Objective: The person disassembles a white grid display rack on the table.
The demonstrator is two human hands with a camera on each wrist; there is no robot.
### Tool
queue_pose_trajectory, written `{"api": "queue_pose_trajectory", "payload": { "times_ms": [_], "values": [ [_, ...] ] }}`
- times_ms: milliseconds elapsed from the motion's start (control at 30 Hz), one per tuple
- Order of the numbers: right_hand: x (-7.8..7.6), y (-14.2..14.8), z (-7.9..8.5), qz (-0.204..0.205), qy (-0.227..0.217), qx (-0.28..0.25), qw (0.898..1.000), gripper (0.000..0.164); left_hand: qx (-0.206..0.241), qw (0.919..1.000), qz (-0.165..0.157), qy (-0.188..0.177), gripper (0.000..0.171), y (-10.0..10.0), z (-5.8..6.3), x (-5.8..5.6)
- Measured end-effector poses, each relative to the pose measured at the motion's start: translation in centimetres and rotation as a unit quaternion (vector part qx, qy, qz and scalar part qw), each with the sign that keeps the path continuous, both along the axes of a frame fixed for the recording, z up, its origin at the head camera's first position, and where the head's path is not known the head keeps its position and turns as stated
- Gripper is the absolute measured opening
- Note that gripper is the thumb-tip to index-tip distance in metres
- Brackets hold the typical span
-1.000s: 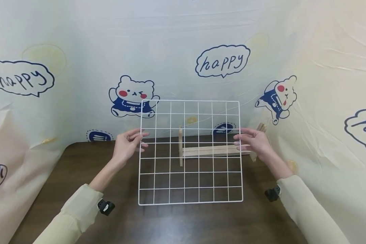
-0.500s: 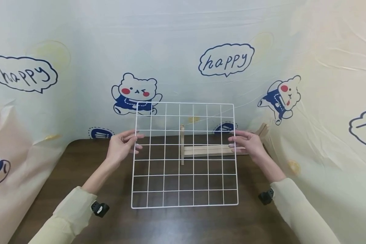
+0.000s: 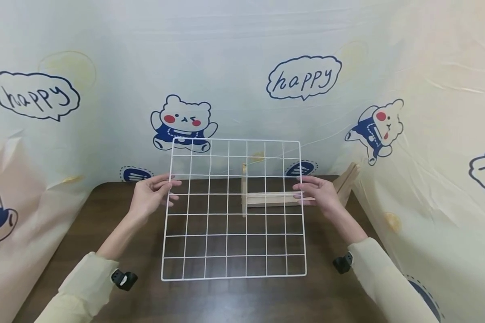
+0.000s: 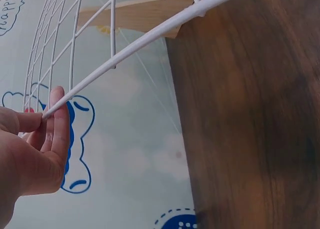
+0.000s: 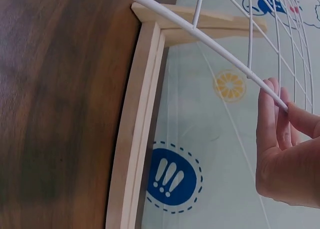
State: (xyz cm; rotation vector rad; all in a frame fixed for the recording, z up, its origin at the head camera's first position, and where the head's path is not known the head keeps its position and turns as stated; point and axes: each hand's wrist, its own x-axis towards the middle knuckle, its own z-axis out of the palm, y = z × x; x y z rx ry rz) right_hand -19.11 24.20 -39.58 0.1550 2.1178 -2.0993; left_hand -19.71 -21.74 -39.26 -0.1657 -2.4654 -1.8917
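Observation:
A white wire grid panel [image 3: 228, 214] is held up over the table, facing me, its top edge leaning slightly away. My left hand [image 3: 150, 195] pinches its left side rod between thumb and fingers; the left wrist view shows the thumb on one side of the rod [image 4: 115, 59] and fingers behind it. On the opposite side my right hand [image 3: 321, 194] pinches the right side rod the same way, seen close in the right wrist view. Behind the panel stands a pale wooden stand [image 3: 272, 199] with two upright ends joined by a long bar, partly covered by the wires and my right hand.
The dark brown wooden table [image 3: 117, 224] runs back to a pale curtain [image 3: 242, 67] printed with cartoon bears and "happy" bubbles. The curtain also hangs along the left and right sides. A small black camera [image 3: 124, 279] is strapped on each sleeve cuff.
Both hands have carried the grid panel to the left and slightly downward in the head view, and it leans back a little more. The view has shifted slightly; the grips stay the same.

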Motion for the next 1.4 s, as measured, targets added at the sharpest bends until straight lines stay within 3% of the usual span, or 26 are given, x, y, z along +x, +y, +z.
{"api": "queue_pose_trajectory", "payload": {
  "times_ms": [500,1033,1400],
  "values": [
    [0.3,-3.5,-0.8,-0.015,0.008,0.022,1.0,0.039,-0.029,0.9995,0.005,-0.013,0.045,-3.0,-1.3,0.2],
    [1.0,-6.4,-2.1,-0.01,-0.002,-0.03,0.999,0.033,-0.037,0.9991,0.0,-0.019,0.042,-6.0,-2.3,0.4],
    [0.9,-8.7,-2.7,-0.012,-0.004,-0.069,0.998,0.032,-0.055,0.9983,0.017,-0.011,0.044,-8.0,-2.3,0.6]
  ]
}}
